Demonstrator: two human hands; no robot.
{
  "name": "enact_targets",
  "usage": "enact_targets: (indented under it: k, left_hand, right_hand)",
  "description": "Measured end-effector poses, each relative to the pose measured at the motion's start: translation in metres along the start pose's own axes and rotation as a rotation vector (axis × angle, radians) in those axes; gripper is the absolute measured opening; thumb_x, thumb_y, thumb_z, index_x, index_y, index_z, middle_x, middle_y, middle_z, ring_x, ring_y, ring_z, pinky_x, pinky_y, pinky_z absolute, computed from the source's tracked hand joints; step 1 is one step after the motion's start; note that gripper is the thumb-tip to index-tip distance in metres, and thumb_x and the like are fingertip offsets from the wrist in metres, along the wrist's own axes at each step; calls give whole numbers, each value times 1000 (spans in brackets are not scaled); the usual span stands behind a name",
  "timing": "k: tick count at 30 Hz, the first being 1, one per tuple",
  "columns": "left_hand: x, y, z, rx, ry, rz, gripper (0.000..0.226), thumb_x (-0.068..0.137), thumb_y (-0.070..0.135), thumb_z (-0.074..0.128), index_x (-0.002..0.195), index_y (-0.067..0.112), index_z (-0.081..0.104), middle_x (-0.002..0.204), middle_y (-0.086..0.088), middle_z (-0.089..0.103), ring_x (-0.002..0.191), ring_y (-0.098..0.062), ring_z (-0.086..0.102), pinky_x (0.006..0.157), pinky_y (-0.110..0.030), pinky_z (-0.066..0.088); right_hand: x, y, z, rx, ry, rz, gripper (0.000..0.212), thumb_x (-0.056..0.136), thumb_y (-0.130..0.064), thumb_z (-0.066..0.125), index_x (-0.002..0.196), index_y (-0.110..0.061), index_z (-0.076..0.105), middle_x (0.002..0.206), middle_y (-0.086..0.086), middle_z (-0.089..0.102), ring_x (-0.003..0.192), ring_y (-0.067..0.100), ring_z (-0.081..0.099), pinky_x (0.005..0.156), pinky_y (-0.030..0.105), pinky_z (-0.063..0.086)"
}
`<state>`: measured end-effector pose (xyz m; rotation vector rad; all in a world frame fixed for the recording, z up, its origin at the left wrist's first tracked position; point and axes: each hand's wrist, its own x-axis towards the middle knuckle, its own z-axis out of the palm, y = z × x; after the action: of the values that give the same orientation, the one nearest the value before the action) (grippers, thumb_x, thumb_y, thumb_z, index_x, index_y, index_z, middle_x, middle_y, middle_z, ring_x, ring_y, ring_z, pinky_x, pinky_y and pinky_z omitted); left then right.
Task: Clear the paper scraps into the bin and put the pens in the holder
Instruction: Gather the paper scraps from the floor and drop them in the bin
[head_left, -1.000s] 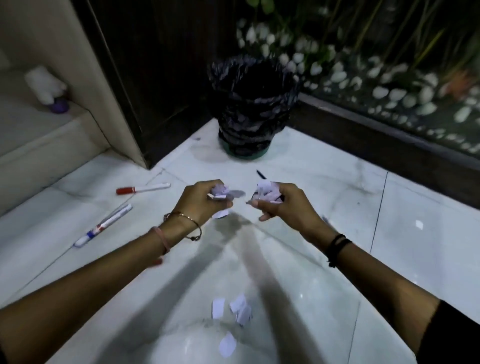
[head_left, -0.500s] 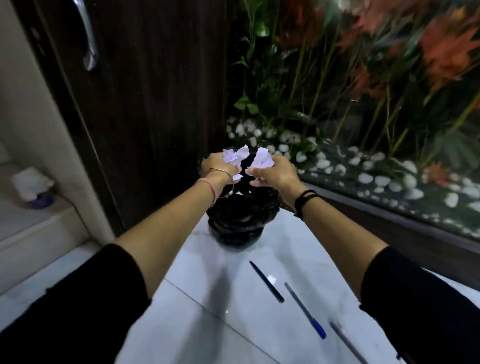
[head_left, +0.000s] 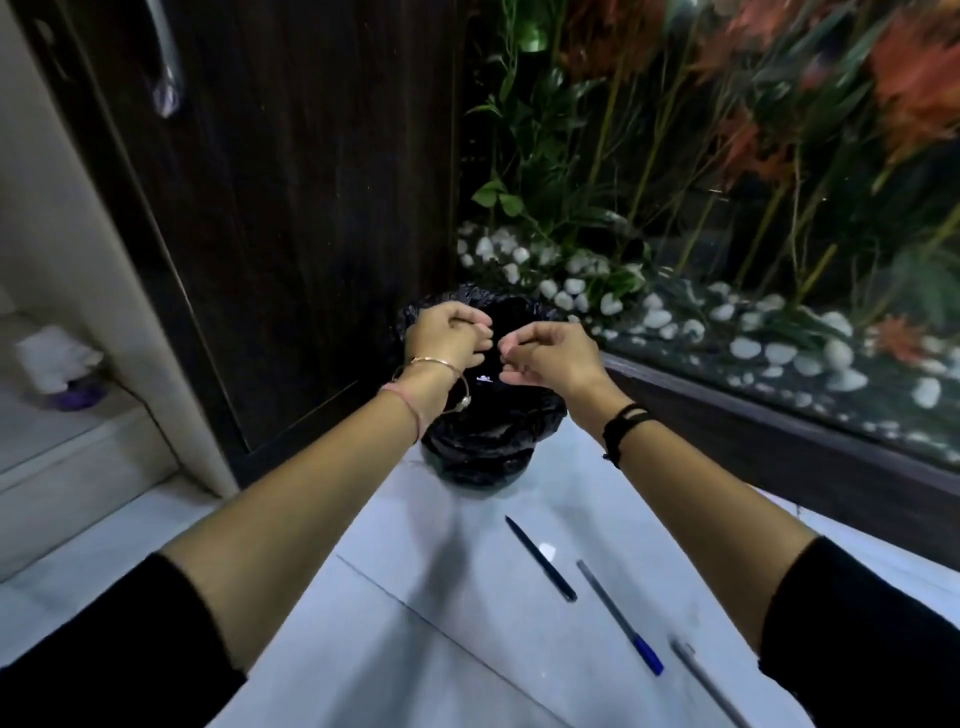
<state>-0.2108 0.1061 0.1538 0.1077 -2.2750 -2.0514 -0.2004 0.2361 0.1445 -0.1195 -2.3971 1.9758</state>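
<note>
Nearest you on the white marble floor (head_left: 467, 649) lie three slim pens, a grey one (head_left: 706, 682), a clear one with a blue cap (head_left: 621, 618) and a black one (head_left: 540, 558), with a small white paper scrap (head_left: 546, 550) just beside the black pen; they look light, stiff and liable to roll, so take each at mid-barrel, and pinch the flimsy scrap by an edge. Farther off, your left hand (head_left: 449, 332) and right hand (head_left: 550, 353) hover over the black-bagged round bin (head_left: 483, 447), each grip loosely curled with nothing visible in it, and a white scrap (head_left: 483, 378) shows inside. No holder is in sight.
</note>
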Motion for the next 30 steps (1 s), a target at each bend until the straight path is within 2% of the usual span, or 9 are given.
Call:
enact_targets:
  k: [6, 9, 12, 15, 17, 20, 22, 26, 30]
  left_hand:
    - [-95, -45, -29, 191, -167, 57, 16, 84, 0, 56, 78, 12, 63, 68, -2, 62, 52, 2, 62, 55, -14, 55]
    - [-146, -82, -48, 321, -295, -28, 13, 83, 1, 57, 77, 11, 64, 69, -3, 64, 63, -11, 65, 60, -20, 56]
    - [-195, -123, -67, 493, -421, -83, 13, 80, 1, 57, 80, 9, 67, 71, -1, 64, 68, -17, 64, 61, -21, 52]
    - [-236, -157, -83, 707, -584, -56, 6, 79, 20, 67, 85, 20, 65, 77, 12, 63, 74, -14, 64, 66, -16, 47]
    - [-260, -175, -92, 834, -707, -25, 26, 74, 41, 71, 94, 29, 61, 89, 13, 59, 79, -11, 60, 73, -24, 47]
    - [-296, -186, -103, 928, -856, 0, 60, 64, 60, 70, 114, 35, 49, 110, 15, 50, 87, -4, 52, 77, -29, 48]
    - [-317, -191, -105, 966, -855, 8, 76, 55, 66, 72, 118, 34, 44, 116, 17, 46, 93, -6, 52, 77, -32, 50]
    - [-348, -208, -95, 1037, -755, 64, 83, 49, 72, 69, 112, 24, 44, 112, 9, 46, 98, -12, 49, 66, -36, 51]
    - [-353, -218, -79, 1050, -666, 117, 55, 71, 49, 69, 110, 17, 45, 114, 0, 45, 100, -20, 48, 61, -27, 34]
  right_hand:
    - [-94, 42, 1, -147, -210, -34, 8, 84, 5, 62, 88, 0, 68, 71, 10, 63, 57, 10, 62, 59, 16, 57]
    - [-143, 79, 3, -267, -344, -6, 12, 85, 6, 57, 87, 1, 68, 77, 14, 66, 66, 22, 63, 53, 11, 51]
    - [-188, 117, 4, -440, -434, -7, 12, 85, 0, 59, 87, -2, 71, 75, 7, 69, 61, 13, 63, 62, 16, 53]
    - [-226, 150, 4, -589, -501, -75, 10, 83, -8, 64, 87, -10, 72, 78, 3, 72, 64, 7, 62, 69, 22, 52]
    - [-249, 169, 6, -649, -603, -108, 14, 81, -13, 69, 94, -12, 72, 87, 5, 72, 72, 15, 64, 68, 22, 48]
    - [-282, 188, 8, -699, -798, -158, 43, 75, -31, 77, 113, -14, 64, 103, 5, 63, 81, 17, 59, 70, 15, 42]
    - [-301, 200, 11, -674, -864, -216, 57, 72, -43, 73, 120, -16, 59, 111, 3, 56, 94, 13, 52, 78, 10, 41]
    - [-323, 216, 18, -768, -843, -253, 48, 75, -29, 72, 120, -22, 56, 121, 2, 47, 108, 18, 49, 82, 34, 50]
    - [-325, 217, 23, -758, -779, -336, 30, 83, -14, 61, 109, -27, 55, 110, 4, 51, 97, 21, 52, 73, 41, 52]
